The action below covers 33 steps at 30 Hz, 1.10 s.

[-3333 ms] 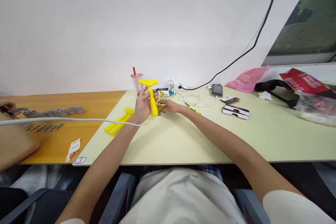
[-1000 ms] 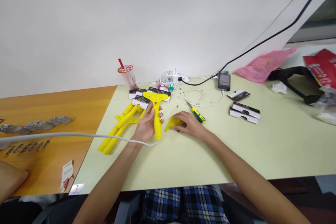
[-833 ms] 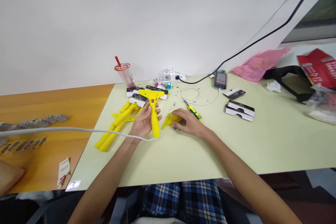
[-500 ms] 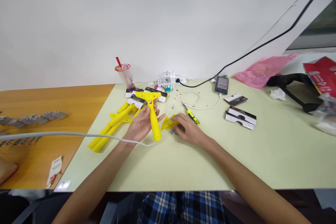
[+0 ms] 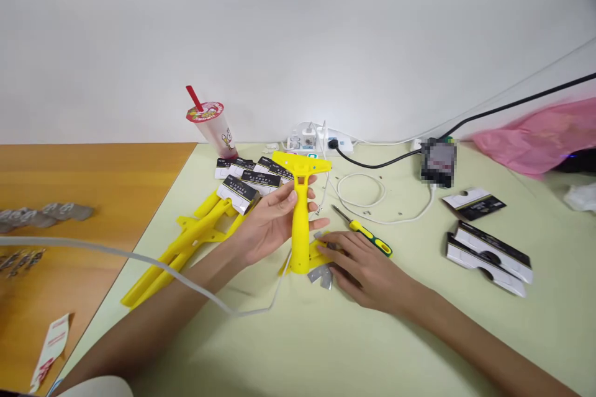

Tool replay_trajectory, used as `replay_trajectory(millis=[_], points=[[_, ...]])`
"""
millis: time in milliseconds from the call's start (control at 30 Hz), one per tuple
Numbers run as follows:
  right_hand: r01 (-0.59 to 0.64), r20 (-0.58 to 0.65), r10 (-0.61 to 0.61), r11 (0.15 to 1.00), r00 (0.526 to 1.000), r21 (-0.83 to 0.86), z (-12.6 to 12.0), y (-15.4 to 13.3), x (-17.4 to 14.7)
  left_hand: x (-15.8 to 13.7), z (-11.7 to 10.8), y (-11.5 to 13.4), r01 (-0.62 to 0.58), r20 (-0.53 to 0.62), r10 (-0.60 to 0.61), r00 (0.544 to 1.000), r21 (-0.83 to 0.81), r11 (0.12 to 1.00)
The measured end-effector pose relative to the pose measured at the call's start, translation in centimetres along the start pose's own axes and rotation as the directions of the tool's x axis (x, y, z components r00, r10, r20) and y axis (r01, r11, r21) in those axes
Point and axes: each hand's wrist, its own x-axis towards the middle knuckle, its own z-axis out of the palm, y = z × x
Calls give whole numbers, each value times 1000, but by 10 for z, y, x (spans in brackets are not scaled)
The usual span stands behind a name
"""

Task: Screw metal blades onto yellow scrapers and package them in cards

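My left hand (image 5: pixel 272 223) is wrapped round a yellow scraper handle (image 5: pixel 301 223), held upright with its wide T-shaped head at the top. Its index and little fingers stick out past the handle. My right hand (image 5: pixel 367 267) is low over the table, its bent fingertips on a small yellow plate (image 5: pixel 319 255). The handle hides part of that plate. Beside the right thumb lie small grey metal pieces (image 5: pixel 321 275). A screwdriver (image 5: pixel 371 237) with a yellow and green grip lies just behind the right hand.
More yellow scraper handles (image 5: pixel 186 248) lie left, with black-and-white blade packs (image 5: pixel 238 193) behind them. Other packs (image 5: pixel 491 257) lie right. A drink cup (image 5: pixel 215 130) stands at the wall near a power strip (image 5: pixel 344 144). A white cable (image 5: pixel 205 293) crosses over my left forearm.
The view has moved closer and shifted. The scraper handle is now more upright in my left hand. My right hand is still at the yellow plate, and grey pieces now show beside it.
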Motion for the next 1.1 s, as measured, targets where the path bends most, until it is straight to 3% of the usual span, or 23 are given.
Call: replay_trajectory(millis=[300,533,633,767,933,1033,1100], points=[[26,62,-21,997,998,-78,-5,-3,2,-25,2,-22,-38,21,38,999,12,999],[85,51,-73,952,996,-294,2,-11,11,-51,-5,-33,-74,13,73,997,66,995],[-11,29,20,958,999,-288,-1,-11,17,-55,-12,-36,-99,4,98,995,53,994],[-224,-2,225,968,974,-113,-9,-14,28,-58,-21,-42,-120,9,120,993,32,992],[-262,-78,273,957,959,124,-10,-19,39,-62,-28,-44,-129,18,129,991,34,991],[-347,-193,374,924,907,162,-5,-20,38,-64,-28,-43,-139,17,138,990,34,990],[-422,-229,434,901,871,101,-4,-21,34,-65,-29,-43,-146,25,145,989,34,989]])
